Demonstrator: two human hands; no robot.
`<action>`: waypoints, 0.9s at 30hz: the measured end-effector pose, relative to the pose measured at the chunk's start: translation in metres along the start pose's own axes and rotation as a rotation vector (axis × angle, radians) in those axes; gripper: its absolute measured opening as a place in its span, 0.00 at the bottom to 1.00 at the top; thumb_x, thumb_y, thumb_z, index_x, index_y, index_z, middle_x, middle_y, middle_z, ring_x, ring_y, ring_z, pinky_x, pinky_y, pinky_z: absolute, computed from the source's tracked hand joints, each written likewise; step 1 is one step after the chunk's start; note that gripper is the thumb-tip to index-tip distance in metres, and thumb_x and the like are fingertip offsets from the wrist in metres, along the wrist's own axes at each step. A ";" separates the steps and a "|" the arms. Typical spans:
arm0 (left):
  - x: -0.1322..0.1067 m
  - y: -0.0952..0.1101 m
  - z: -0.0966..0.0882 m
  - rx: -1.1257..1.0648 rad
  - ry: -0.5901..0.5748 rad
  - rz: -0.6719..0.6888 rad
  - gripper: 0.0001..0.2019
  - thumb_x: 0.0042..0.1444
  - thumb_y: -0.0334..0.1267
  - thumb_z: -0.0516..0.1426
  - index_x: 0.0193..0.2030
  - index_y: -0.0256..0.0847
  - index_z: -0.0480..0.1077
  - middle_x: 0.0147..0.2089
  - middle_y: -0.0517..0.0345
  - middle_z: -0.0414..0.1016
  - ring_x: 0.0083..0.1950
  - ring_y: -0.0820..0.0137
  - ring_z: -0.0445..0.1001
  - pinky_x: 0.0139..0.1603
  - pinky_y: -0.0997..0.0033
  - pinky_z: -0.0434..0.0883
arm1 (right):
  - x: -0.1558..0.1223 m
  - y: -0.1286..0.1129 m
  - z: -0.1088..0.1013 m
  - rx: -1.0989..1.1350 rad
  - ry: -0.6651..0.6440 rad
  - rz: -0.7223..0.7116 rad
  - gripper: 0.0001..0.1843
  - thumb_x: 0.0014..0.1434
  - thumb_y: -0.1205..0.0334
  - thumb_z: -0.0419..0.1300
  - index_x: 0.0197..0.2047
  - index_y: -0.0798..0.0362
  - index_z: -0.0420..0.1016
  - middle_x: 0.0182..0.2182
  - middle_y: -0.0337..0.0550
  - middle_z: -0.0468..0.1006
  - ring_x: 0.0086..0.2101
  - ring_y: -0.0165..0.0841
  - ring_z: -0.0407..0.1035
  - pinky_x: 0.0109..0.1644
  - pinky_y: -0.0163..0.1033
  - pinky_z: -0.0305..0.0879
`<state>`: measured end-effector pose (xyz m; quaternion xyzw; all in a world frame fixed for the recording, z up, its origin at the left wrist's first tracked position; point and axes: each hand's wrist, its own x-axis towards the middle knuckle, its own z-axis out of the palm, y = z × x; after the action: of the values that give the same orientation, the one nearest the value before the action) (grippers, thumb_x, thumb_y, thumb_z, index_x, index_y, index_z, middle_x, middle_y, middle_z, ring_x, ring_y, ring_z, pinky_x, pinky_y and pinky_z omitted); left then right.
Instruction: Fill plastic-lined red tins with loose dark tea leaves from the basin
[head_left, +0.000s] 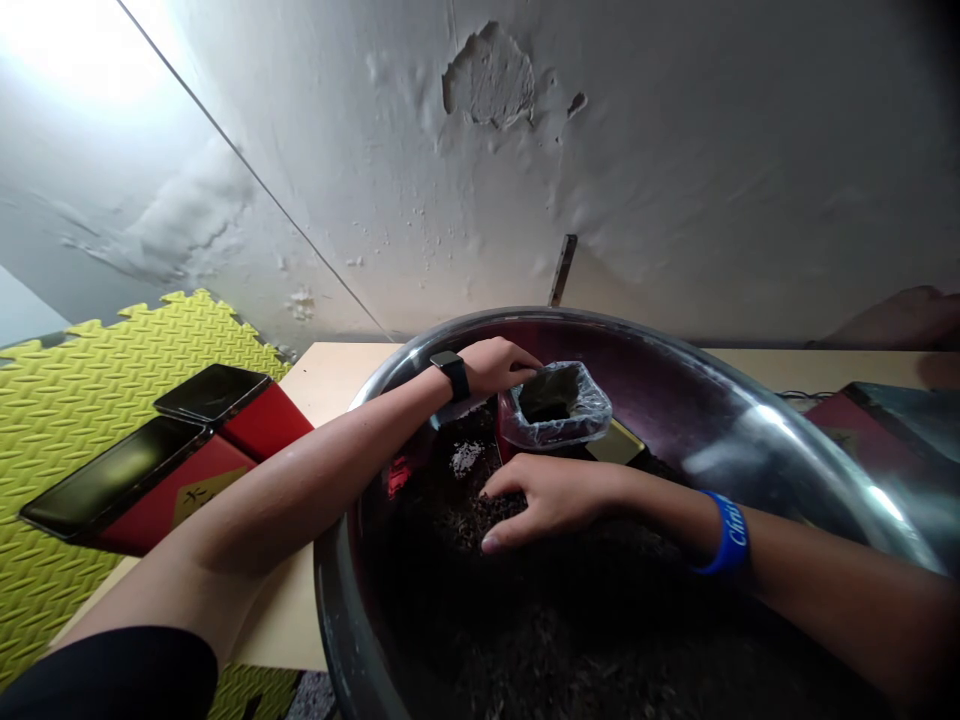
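Observation:
A large round metal basin (339,610) holds dark, loose dried leaves (547,650) that look like tea. Inside it, toward the back, stands a red tin lined with a clear plastic bag (596,405), its mouth facing up. My left hand (495,365), with a black watch at the wrist, grips the tin's left rim; some of its fingers are hidden. In front of the tin, my right hand (544,500) reaches down to the leaves, thumb and fingers apart around some of them. A gold-coloured lid or panel (615,442) lies beside the tin.
Red tins with black tops (217,450) lie left of the basin, by yellow foam matting (52,440). Another red, dark-topped tin (855,420) is at the right. The basin rests on a pale wooden table (330,365) against a wall with peeling plaster (491,80).

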<state>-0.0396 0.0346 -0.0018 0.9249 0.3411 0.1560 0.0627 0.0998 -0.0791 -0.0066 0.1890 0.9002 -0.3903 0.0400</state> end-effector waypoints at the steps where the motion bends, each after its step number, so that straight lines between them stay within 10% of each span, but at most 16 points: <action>1: 0.000 0.000 0.000 0.001 0.002 0.001 0.16 0.56 0.42 0.49 0.48 0.45 0.70 0.44 0.58 0.74 0.43 0.72 0.71 0.44 0.75 0.65 | 0.000 0.000 0.000 -0.009 0.015 -0.002 0.25 0.50 0.41 0.53 0.30 0.58 0.69 0.26 0.39 0.70 0.28 0.28 0.62 0.30 0.32 0.56; 20: 0.000 0.000 0.001 -0.029 0.004 0.022 0.16 0.56 0.42 0.50 0.49 0.43 0.69 0.45 0.57 0.74 0.44 0.70 0.70 0.47 0.72 0.64 | -0.010 -0.009 -0.025 -0.112 0.179 -0.012 0.17 0.58 0.50 0.49 0.32 0.57 0.66 0.25 0.39 0.68 0.26 0.28 0.60 0.28 0.33 0.54; 27: 0.000 0.003 -0.002 -0.064 -0.021 0.059 0.15 0.58 0.40 0.49 0.48 0.40 0.70 0.44 0.55 0.74 0.43 0.68 0.71 0.44 0.71 0.65 | -0.024 0.030 -0.058 -0.399 0.516 0.137 0.18 0.58 0.53 0.49 0.45 0.56 0.68 0.41 0.50 0.73 0.40 0.38 0.66 0.41 0.40 0.58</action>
<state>-0.0387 0.0324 0.0002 0.9336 0.3078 0.1589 0.0912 0.1372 -0.0263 0.0181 0.3302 0.9245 -0.1421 -0.1268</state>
